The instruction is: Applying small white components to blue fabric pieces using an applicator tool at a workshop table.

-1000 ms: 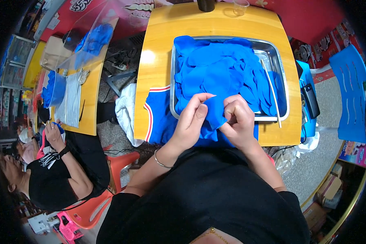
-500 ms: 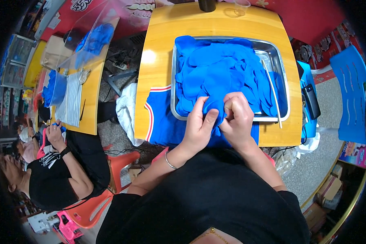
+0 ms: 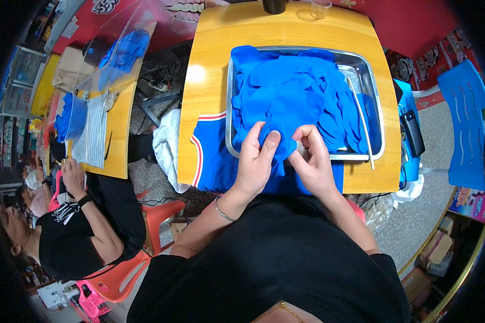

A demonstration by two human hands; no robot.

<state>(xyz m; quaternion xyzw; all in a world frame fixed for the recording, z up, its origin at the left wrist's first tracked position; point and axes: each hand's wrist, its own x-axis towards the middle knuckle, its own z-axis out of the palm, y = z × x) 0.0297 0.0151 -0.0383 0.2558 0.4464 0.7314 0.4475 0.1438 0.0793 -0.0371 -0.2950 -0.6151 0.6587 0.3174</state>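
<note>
A blue fabric piece (image 3: 279, 144) is between my hands, just over the near rim of a metal tray (image 3: 380, 141). My left hand (image 3: 258, 160) grips it, with the thumb on top. My right hand (image 3: 316, 164) pinches its right edge between thumb and fingers; a small pale spot shows by those fingertips, too small to name. Behind my hands, the tray holds a heap of flat, rounded blue fabric pieces (image 3: 285, 72). Under the tray and my wrists lies a blue garment (image 3: 218, 153) with red and white trim.
A thin pale stick (image 3: 361, 121) rests across the tray's right side. A dark cup (image 3: 275, 6) and clear cup (image 3: 320, 8) stand at the table's far edge. On the left, a co-worker (image 3: 75, 231) sits by another table with a blue-filled plastic bin (image 3: 76, 126).
My right hand has loosened from a fist to a fingertip pinch, lower down. The fabric between my hands is more spread. The co-worker's hand has shifted slightly.
</note>
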